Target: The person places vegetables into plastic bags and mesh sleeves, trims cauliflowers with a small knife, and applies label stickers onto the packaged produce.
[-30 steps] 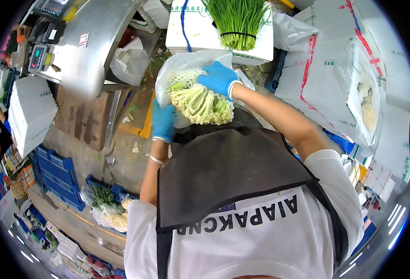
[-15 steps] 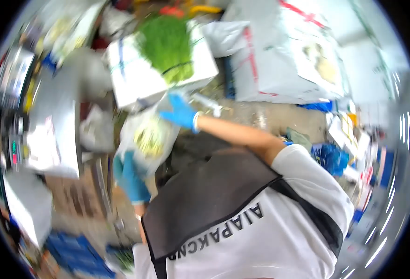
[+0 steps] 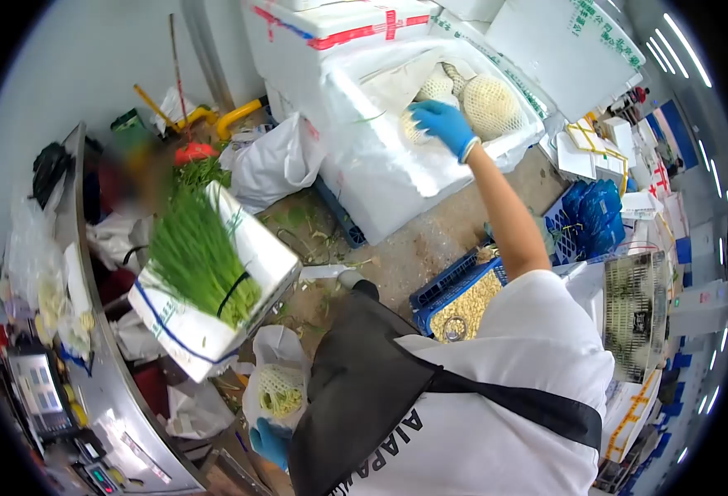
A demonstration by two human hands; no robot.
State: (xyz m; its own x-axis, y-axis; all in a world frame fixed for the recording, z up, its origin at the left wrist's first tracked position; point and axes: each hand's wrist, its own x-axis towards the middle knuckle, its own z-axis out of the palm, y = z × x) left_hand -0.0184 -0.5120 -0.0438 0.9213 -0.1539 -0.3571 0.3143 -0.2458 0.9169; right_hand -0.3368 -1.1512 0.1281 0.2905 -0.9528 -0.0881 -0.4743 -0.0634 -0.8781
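At the lower left, my left hand, in a blue glove, is closed on a clear plastic bag. Inside the bag, pale yellow-green pieces show, with what looks like white foam netting around them. My right hand, also gloved in blue, reaches into a white foam box lined with plastic. Its fingers are stretched out over pale round items in foam netting and seem to touch one at the left. Their exact kind is hidden by the netting.
A bundle of long green stalks lies on a white foam box. A metal counter with scales runs along the left. Beside my right arm stands a blue crate of small pale pieces. Scraps litter the floor.
My right hand has moved from near the plastic bag to the open foam box. The view has turned to the right. My left hand stays at the bag.
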